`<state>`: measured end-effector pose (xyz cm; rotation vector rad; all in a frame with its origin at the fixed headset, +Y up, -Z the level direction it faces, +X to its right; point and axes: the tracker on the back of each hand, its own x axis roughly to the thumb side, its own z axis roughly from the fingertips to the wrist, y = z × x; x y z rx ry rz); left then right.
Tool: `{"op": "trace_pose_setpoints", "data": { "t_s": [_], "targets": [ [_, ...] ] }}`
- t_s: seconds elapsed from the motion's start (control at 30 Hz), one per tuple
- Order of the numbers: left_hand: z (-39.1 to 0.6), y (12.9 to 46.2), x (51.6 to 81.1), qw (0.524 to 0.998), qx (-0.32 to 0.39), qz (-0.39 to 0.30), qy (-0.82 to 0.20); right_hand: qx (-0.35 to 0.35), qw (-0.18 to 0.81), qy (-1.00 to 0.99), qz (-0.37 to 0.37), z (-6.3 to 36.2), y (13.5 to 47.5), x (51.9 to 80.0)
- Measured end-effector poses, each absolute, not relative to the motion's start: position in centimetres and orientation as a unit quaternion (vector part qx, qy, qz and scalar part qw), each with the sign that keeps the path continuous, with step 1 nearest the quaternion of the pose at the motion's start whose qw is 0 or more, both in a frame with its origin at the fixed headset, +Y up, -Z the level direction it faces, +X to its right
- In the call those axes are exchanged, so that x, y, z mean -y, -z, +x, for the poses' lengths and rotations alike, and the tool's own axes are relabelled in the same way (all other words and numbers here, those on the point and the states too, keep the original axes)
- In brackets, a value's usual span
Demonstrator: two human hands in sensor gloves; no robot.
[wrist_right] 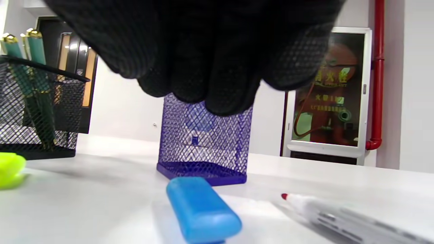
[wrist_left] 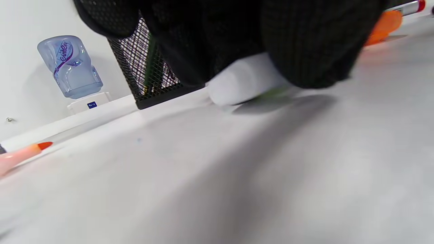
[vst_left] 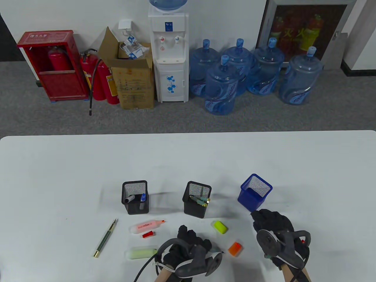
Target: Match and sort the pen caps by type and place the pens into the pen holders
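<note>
Three mesh holders stand in a row: a black one with two markers, a black one with green pens, and a blue one with nothing showing inside. My left hand is bent down over a pale pen body and seems to pinch it. My right hand hangs, holding nothing, above a blue cap and a white red-tipped marker. Also loose are an uncapped orange highlighter, a red cap, a green highlighter, a yellow-green cap and an orange cap.
A slim green pen lies at the left of the white table. Beyond the table's far edge stand a water dispenser, several water bottles and fire extinguishers.
</note>
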<state>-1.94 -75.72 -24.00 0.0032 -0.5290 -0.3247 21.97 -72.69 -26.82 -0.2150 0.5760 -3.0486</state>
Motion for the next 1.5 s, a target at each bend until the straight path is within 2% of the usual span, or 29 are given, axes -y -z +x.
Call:
{"op": "trace_pose_setpoints", "data": {
  "t_s": [0.23,0.4,0.73,0.97,1.03,1.2,1.27,1.37,1.5],
  "targets": [
    [-5.7,24.2,73.1,0.97,0.221,0.048,0.091,-0.176,0.003,0.984,-0.011,24.1,27.3,72.1],
    [-7.5,24.4,73.0,0.972,0.211,0.06,0.081,-0.092,0.065,0.994,0.012,24.0,28.1,73.5],
    [-7.7,24.3,73.0,0.971,0.212,0.068,0.087,0.0,0.111,0.994,0.017,22.7,29.9,74.9],
    [-7.9,24.3,73.0,0.971,0.211,0.07,0.085,-0.001,0.143,0.99,0.006,21.6,30.1,75.2],
    [-8.0,24.3,73.0,0.972,0.206,0.074,0.081,0.022,0.157,0.987,0.0,21.4,30.1,75.1],
    [-8.4,24.5,72.9,0.976,0.193,0.077,0.064,0.036,0.109,0.993,-0.017,20.9,29.7,72.1],
    [-8.7,24.6,72.6,0.977,0.187,0.083,0.05,0.029,0.059,0.997,-0.044,20.0,29.2,70.0],
    [-9.0,24.6,72.5,0.979,0.179,0.091,0.022,-0.002,-0.039,0.995,-0.087,18.2,28.5,68.3],
    [-9.1,24.4,72.4,0.977,0.179,0.114,0.011,-0.032,-0.141,0.981,-0.127,15.7,27.5,68.7]
  ]
}}
